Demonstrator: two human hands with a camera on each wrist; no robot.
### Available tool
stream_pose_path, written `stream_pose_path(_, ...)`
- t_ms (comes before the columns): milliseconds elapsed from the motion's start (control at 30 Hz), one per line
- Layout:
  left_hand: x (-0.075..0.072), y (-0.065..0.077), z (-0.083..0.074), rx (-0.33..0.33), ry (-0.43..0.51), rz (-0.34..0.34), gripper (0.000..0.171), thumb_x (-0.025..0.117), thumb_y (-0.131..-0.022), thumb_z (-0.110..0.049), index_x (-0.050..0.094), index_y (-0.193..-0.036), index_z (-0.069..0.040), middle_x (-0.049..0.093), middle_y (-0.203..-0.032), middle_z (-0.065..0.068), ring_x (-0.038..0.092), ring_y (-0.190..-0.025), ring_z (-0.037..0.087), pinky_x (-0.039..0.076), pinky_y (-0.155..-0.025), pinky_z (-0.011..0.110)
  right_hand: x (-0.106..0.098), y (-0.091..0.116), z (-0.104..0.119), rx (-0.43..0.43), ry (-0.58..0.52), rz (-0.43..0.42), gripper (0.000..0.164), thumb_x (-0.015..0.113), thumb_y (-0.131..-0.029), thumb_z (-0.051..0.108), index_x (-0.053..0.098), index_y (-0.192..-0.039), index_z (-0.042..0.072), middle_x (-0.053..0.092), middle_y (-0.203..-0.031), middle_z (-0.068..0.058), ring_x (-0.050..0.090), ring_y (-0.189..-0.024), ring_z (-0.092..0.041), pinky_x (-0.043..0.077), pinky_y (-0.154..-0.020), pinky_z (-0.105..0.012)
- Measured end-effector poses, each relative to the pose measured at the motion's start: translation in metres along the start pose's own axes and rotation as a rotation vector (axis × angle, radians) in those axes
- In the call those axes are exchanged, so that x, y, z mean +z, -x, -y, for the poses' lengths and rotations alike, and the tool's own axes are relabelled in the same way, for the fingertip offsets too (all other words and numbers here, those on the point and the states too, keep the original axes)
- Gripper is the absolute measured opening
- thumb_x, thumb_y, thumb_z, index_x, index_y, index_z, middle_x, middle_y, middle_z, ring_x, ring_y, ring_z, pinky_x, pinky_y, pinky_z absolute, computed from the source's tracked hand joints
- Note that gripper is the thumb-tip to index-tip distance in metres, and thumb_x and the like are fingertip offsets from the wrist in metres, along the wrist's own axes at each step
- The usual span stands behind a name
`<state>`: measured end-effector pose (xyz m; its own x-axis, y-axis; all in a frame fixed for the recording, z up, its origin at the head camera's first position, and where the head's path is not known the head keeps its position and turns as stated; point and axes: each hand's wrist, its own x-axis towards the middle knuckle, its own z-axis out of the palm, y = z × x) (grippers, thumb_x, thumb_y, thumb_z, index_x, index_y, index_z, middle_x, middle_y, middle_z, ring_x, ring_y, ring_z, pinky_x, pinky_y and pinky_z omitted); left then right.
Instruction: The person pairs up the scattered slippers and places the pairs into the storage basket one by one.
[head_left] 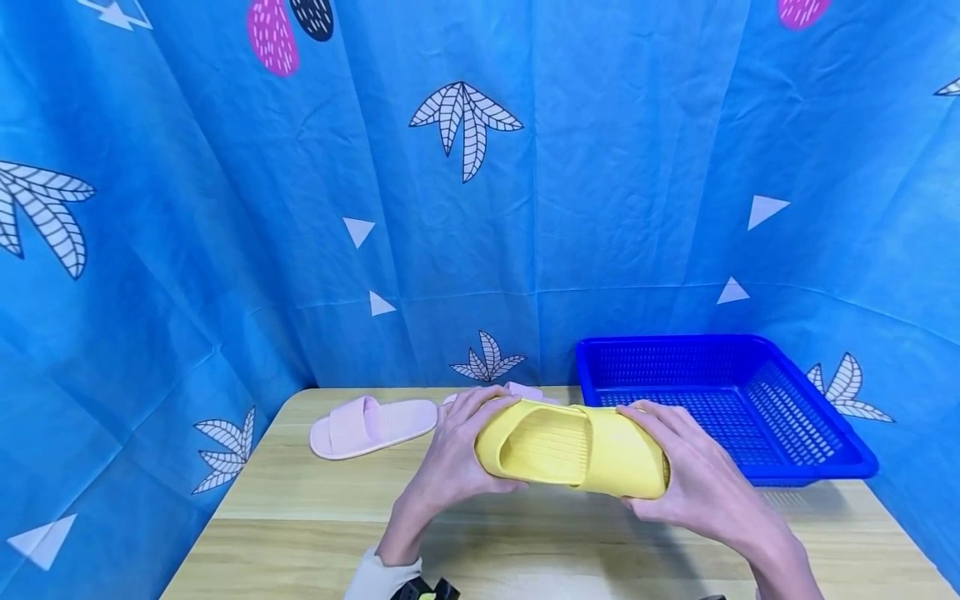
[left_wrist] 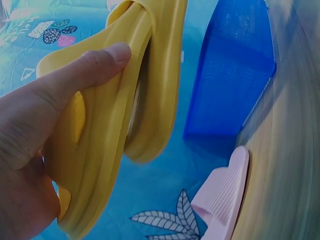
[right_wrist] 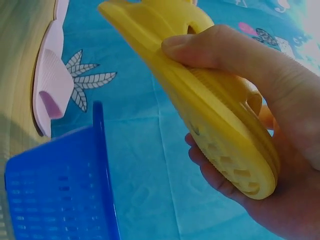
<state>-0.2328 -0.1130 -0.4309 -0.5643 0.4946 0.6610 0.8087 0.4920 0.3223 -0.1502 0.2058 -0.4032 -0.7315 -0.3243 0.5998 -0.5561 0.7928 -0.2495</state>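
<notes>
A pair of yellow slippers (head_left: 622, 454) is held up above the wooden table, pressed against each other. My left hand (head_left: 453, 458) grips one end, its thumb along the side of a slipper in the left wrist view. At the other end my right hand (head_left: 701, 471) holds the pair, with the thumb on one side and fingertips showing past the patterned sole (right_wrist: 230, 165) in the right wrist view. One pink slipper (head_left: 405, 418) lies on the table to the left. Another pink slipper (head_left: 525, 390) is mostly hidden behind the left hand and the yellow pair.
A blue plastic basket (head_left: 675, 340) with perforated walls stands at the back right of the wooden table (head_left: 292, 496), just beyond the right hand. Behind and at the sides hangs a blue patterned curtain (head_left: 615, 183).
</notes>
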Motion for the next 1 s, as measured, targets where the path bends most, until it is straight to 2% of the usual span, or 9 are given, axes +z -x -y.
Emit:
stream_pose_path(267,0.005,-0.001,-0.004,-0.012,0.004,0.004,0.107,0.101,-0.048,-0.050,0.058,-0.142,-0.022,0.054,-0.146,-0.001,0.047,-0.135,0.023,0.037,-0.098,0.053,0.005,-0.002,0.002,-0.018,0.009,-0.020,0.103,0.098,-0.047,0.035,0.060,-0.139,0.013,0.060,-0.133,-0.005,0.055,-0.118,-0.023,0.053,-0.080,-0.051)
stream_pose_path(500,0.009,-0.003,-0.004,0.006,0.037,-0.021,0.107,0.103,-0.046,-0.046,0.060,-0.140,-0.021,0.057,-0.143,0.007,0.048,-0.133,0.024,0.036,-0.095,0.051,0.012,-0.005,0.004,-0.018,-0.006,-0.004,0.104,0.097,-0.047,0.032,0.058,-0.141,0.012,0.059,-0.133,-0.005,0.054,-0.118,-0.024,0.054,-0.078,-0.050)
stream_pose_path(800,0.017,-0.003,-0.005,0.002,0.064,-0.036,0.103,0.103,-0.046,-0.047,0.061,-0.138,-0.022,0.057,-0.142,0.002,0.048,-0.134,0.022,0.037,-0.096,0.047,0.014,-0.005,0.004,-0.011,-0.036,-0.013,0.103,0.098,-0.047,0.033,0.059,-0.140,0.013,0.059,-0.135,-0.006,0.054,-0.120,-0.025,0.054,-0.082,-0.053)
stream_pose_path(1000,0.019,-0.003,-0.007,0.005,0.068,-0.063,0.103,0.104,-0.043,-0.042,0.063,-0.136,-0.022,0.058,-0.141,0.001,0.048,-0.133,0.024,0.037,-0.099,0.051,0.018,-0.006,0.002,-0.012,-0.046,-0.010,0.102,0.098,-0.048,0.035,0.059,-0.140,0.012,0.059,-0.136,-0.009,0.054,-0.121,-0.026,0.054,-0.083,-0.054)
